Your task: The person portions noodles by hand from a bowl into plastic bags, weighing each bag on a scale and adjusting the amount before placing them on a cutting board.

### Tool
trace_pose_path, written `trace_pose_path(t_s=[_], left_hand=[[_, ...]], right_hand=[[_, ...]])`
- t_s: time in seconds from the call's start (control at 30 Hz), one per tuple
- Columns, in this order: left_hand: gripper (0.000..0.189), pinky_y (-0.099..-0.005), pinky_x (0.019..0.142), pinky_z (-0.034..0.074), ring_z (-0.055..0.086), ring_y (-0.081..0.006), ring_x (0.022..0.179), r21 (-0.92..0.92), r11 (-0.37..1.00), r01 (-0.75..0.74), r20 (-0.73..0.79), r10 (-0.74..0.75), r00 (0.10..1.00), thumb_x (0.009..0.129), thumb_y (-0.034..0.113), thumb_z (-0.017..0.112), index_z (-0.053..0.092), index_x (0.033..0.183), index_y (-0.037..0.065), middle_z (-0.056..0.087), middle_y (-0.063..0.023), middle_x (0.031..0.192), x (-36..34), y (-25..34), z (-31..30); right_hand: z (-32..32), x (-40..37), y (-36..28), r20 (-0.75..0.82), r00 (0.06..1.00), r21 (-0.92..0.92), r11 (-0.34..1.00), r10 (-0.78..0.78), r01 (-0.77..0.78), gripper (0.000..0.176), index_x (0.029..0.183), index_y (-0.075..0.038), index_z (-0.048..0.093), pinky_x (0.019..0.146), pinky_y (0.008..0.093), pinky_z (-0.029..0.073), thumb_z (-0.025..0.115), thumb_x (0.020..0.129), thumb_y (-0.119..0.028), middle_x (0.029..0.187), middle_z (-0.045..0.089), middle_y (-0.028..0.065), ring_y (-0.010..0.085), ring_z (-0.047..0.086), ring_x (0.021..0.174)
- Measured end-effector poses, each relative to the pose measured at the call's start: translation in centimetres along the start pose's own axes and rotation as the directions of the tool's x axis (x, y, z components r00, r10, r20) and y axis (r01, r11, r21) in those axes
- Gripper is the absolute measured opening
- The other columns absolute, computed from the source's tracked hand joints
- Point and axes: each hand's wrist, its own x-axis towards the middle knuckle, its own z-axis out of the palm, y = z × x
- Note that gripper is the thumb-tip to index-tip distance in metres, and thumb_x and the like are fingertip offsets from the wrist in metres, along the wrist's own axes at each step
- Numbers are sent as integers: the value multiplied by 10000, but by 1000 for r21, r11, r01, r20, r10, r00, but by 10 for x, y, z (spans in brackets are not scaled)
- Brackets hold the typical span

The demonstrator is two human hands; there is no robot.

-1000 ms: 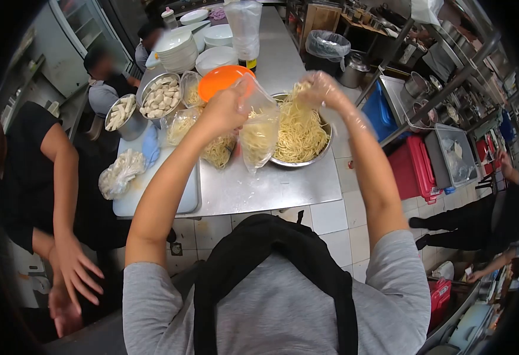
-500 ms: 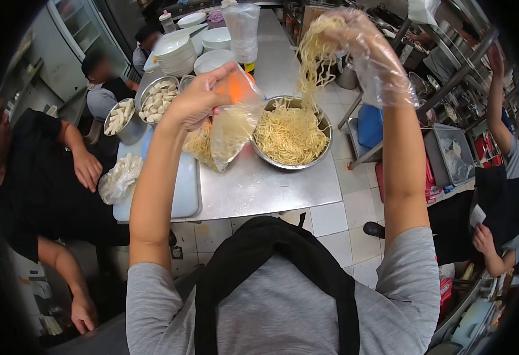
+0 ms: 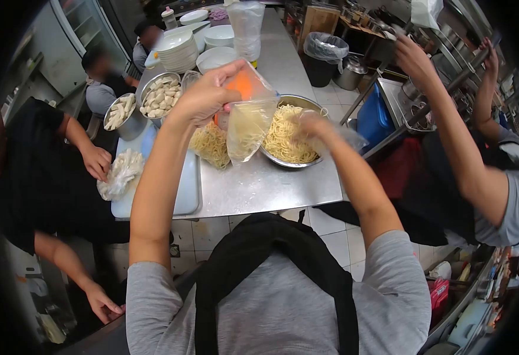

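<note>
tabletop [image 3: 271, 183]: the steel surface is carrying all items below and is stretching away from the person.
co-worker's arm [image 3: 454, 139]: is reaching up at the right, well apart from the tabletop items.
cutting board [image 3: 182, 189]: is lying flat on the near left part of the tabletop; a bag of white pieces [image 3: 120, 171] is resting on its left edge.
noodle bowl [image 3: 286, 161]: the round metal bowl is sitting on the tabletop right of centre, holding a heap of yellow noodles [image 3: 283, 139].
plate stack [image 3: 176, 50]: is standing at the far left, behind a metal bowl of pale pieces [image 3: 159, 94].
plastic bag [image 3: 244, 127]: the clear bag, partly filled with noodles, is hanging above the tabletop, just left of the noodle bowl and in front of an orange dish [image 3: 243, 84].
filled bag [image 3: 210, 145]: is lying on the tabletop, just left of the plastic bag.
left hand [image 3: 203, 97]: is bare; its grip is pinching the plastic bag's upper edge and holding it up.
right hand [image 3: 312, 127]: is wearing a loose clear glove and reaching down into the noodle bowl; it is showing blurred, so its grip cannot be told.
</note>
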Motion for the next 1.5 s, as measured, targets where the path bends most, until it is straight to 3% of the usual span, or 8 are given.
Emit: trace_pose_path(t_s=[0.17,0.33,0.73,1.17,1.3,1.4,1.43,1.5], left_hand=[[737,-140,431,325,378,13,500,2,1000,11,49,-11,999,683,-105,521,234,1359,-44,539,-62,1080,14,-4,3],[746,-154,433,339,393,-2,497,7,998,59,50,-59,997,693,-95,513,201,1368,-43,549,-58,1010,27,-20,11],[749,-149,432,337,421,-17,501,49,995,91,73,-94,993,698,-113,476,174,1378,-28,530,-66,1055,56,-38,22],[698,-135,412,338,453,-12,500,-53,988,144,180,-133,975,703,-102,532,248,1338,-63,566,-54,870,67,-23,39],[613,-117,404,355,453,-1,494,-217,967,131,164,-96,982,706,-85,559,336,1277,-62,566,-14,800,70,-14,34],[610,-117,411,362,449,0,494,-148,982,113,203,-81,976,699,-81,563,358,1272,-38,574,-15,817,71,-10,37],[618,-121,420,365,442,-1,493,-58,993,99,231,-83,969,693,-82,562,365,1276,-25,578,-14,827,72,-10,40],[613,-129,431,370,435,-2,499,49,997,52,260,-63,963,685,-82,557,384,1269,-15,580,-7,844,76,-14,51]], right_hand=[[-12,11,23,-59,997,283,958,51,-32,312,975,-52,635,794,327,474,685,696,-183,921,639,113,238,598,884],[-113,-11,16,-132,975,901,431,180,42,357,980,-1,615,646,298,488,710,689,-184,846,635,62,142,584,720],[-279,-50,-38,-489,860,672,692,146,265,347,1066,-47,553,773,318,499,612,777,-229,995,595,66,149,575,895],[-245,4,-14,-359,919,917,-122,164,380,369,1112,-35,517,777,313,527,597,796,-206,1059,576,105,172,581,942],[-176,-17,-50,-296,955,955,-2,-18,296,286,1068,-26,574,773,276,483,560,791,-97,982,620,66,164,599,896],[-164,-6,-36,33,996,636,770,-88,47,346,1055,-83,603,716,302,476,629,746,-236,982,634,88,158,600,830],[-171,-3,-41,34,996,640,767,-85,44,346,1055,-83,603,716,302,476,629,746,-236,982,634,88,158,600,830],[-187,7,-49,377,924,-139,982,-68,129,355,1041,-90,619,679,314,478,616,748,-290,965,640,76,173,603,802]])
